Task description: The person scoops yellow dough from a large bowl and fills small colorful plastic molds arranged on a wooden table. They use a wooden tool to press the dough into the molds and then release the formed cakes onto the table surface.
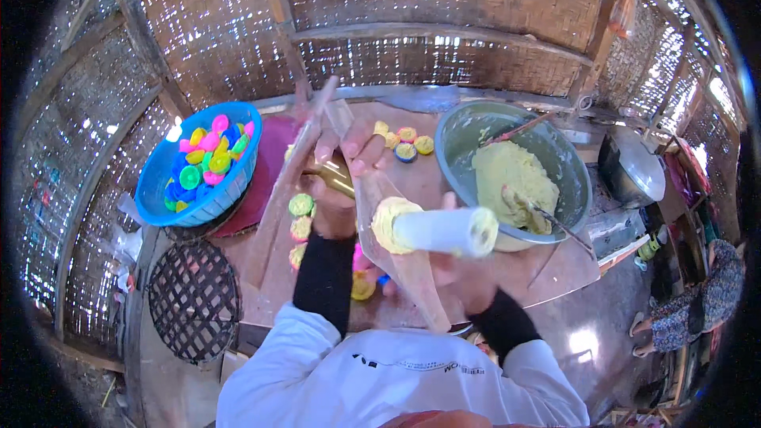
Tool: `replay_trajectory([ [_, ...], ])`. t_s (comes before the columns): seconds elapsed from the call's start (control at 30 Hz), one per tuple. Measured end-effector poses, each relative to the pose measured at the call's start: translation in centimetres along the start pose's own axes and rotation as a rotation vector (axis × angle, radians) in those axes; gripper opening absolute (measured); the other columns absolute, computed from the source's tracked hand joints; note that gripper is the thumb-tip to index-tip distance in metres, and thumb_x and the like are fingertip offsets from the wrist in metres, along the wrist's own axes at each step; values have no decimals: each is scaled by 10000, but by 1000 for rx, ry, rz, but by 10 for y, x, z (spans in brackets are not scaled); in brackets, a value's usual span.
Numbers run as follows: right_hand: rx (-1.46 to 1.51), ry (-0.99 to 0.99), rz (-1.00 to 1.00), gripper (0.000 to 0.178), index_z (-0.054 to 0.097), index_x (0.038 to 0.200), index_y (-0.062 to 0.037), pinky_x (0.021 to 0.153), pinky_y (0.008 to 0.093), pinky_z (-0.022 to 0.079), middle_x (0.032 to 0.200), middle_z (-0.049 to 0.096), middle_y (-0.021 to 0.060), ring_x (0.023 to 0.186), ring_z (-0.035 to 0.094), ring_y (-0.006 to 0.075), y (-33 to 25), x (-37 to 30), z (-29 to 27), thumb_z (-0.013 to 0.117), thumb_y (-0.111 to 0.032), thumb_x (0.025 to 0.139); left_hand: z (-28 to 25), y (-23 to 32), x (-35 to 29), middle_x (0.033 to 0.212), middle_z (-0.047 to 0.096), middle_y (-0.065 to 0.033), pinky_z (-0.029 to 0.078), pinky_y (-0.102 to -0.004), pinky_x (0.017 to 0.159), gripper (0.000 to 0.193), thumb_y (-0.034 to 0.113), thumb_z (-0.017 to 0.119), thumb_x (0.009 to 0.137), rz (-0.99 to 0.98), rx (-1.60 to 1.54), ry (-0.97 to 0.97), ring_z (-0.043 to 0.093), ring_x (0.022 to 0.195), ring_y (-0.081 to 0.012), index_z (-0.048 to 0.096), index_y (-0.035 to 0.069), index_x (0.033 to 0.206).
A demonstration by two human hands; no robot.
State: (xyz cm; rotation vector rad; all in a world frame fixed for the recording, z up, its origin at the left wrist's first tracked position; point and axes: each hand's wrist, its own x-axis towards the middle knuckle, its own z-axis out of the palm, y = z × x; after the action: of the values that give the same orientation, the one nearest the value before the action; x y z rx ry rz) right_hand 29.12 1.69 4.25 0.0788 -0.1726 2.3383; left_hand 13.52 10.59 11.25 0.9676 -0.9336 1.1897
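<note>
Across the back, a woven wall with light through its gaps. In front of it, a reddish-brown table, near edge running just ahead of the body, right corner jutting past the basin. On the right side, a green basin, curved rim close to the work, with pale dough and sticks inside. At the left edge, a blue basket of bright cups, well apart from the basin, leaving the middle as the main room for moving.

Between them, a left board and a right board, close together at the far end, spread apart toward the body; right one's tip near the table edge. Below the basket, a dark round lattice; beyond the basin, a metal pot.

Left hand: curled around the boards' far part, brass-coloured tube beside its fingers. Right hand: blurred, at the white cylinder, grip impossible to tell. At the cylinder's left end, over the right board, a dough lump. Smallest, filled cups: a cluster beyond the boards, a column between them.
</note>
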Motion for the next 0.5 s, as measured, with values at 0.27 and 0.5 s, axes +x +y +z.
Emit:
replay_trajectory([
  [0.27,-675,300,-345,717,427,1202,-126,417,224,361,880,532,85,526,419,114,24,-21,39,384,-700,775,-5,88,-90,957,601,-76,468,-330,667,253,231,667,724,-494,883,941,589,809,-159,618,50,893],
  [0.5,-1474,492,-492,683,314,1271,-36,549,236,364,890,460,60,672,444,115,8,-35,6,427,-544,830,75,56,-110,767,617,-78,462,-359,600,378,393,722,607,-766,2095,253,603,710,-220,626,103,830],
])
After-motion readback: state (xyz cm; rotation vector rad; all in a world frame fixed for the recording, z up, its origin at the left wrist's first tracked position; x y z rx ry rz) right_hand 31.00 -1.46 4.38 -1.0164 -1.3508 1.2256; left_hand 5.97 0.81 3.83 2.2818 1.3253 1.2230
